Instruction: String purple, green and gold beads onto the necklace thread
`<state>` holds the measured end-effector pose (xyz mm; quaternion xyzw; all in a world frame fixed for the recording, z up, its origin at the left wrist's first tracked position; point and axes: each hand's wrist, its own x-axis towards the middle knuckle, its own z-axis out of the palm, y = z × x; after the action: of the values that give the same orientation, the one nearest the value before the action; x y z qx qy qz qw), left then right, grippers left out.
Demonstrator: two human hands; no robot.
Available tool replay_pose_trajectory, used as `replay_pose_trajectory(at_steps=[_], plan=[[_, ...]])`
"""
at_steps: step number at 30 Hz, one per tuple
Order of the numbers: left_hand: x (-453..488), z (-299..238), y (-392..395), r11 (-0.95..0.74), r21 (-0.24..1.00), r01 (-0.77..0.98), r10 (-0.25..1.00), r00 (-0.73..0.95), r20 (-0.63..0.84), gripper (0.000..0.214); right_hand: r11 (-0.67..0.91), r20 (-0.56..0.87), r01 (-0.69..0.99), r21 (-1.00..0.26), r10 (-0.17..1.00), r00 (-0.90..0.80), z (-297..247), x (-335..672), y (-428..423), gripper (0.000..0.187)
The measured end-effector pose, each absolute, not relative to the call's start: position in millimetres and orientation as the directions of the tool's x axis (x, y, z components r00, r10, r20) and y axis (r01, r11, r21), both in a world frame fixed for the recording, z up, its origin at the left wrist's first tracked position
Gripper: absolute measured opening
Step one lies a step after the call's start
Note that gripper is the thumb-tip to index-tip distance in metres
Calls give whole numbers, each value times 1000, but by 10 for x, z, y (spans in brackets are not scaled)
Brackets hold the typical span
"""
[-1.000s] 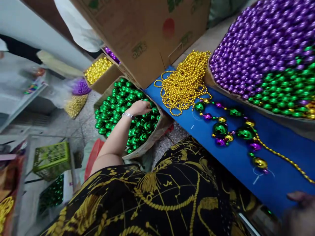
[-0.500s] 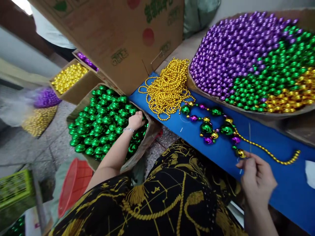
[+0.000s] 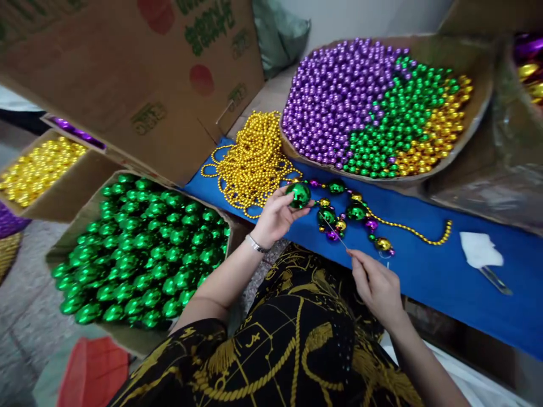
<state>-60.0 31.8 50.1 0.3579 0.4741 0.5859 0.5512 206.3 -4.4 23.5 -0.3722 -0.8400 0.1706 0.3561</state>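
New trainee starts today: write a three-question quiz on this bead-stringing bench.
1. True or false: the left hand holds a large green bead.
2. What does the right hand pinch? A) scissors B) a thin needle C) a purple bead
3. Which colour fills the open box on the floor at the person's left?

Key: 1 true. 2 B. 3 green; the gold bead strands lie on the blue table.

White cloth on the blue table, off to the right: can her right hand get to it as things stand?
Probably yes. The white cloth lies uncovered on the blue table, nothing between it and the right hand, though that hand already pinches a needle.
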Motion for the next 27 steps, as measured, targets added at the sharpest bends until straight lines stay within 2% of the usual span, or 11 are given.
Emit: replay_pose_trajectory(at_steps=[6, 12, 18, 27], plan=[[-213, 385, 466, 139, 888, -437, 987, -15, -162, 43, 631, 478, 566, -531, 774, -414, 233, 2176, -114, 25], [-254, 394, 472, 257, 783, -567, 965, 199, -172, 67, 633, 499, 618, -466, 765, -408, 285, 2307, -49, 26], [-344, 346, 483, 307, 689, -656, 947, 279, -157, 51, 651, 503, 645, -400, 745, -439, 344, 2390, 42, 25], [-304, 304, 481, 367, 655, -660, 927, 317, -200, 56, 658, 497, 656, -370, 737, -459, 325, 2385, 51, 30]])
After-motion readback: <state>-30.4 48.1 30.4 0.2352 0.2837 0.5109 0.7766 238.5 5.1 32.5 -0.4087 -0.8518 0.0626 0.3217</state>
